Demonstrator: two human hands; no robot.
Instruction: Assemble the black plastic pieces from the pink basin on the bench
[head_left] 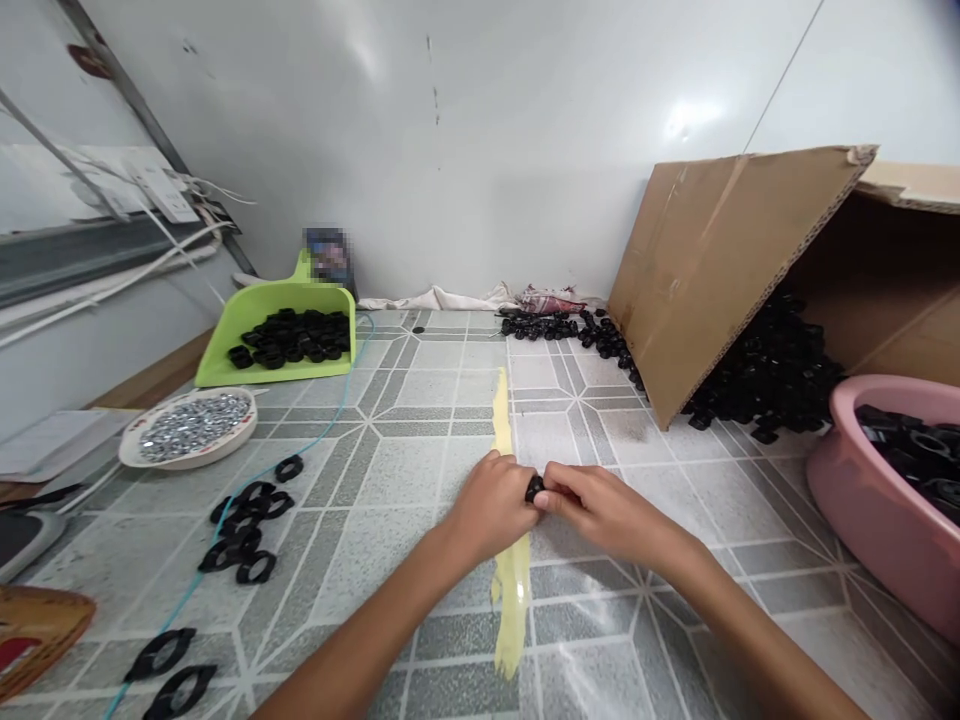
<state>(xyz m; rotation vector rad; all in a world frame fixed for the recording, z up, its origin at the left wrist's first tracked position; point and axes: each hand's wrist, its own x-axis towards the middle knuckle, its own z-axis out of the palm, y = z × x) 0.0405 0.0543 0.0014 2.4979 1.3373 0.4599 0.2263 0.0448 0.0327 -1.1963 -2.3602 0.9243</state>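
Over the yellow tape strip point(512, 610) on the patterned table, my two hands meet around a small black plastic ring point(534, 488). My left hand point(491, 505) is closed on it from the left, fingers curled and mostly hidden. From the right, my right hand point(592, 505) pinches at the ring with thumb and index finger. Only a bit of the ring shows between the hands. Several loose black rings point(257, 567) of the same look lie on the table to the left of my left arm.
A green dustpan point(277, 378) holds black rings; before it, a white dish point(131, 452) holds small shiny metal pieces. At right, a tipped cardboard box point(705, 260) spills black parts beside a pink basin point(847, 480). A thin blue cord point(330, 425) crosses the left side.
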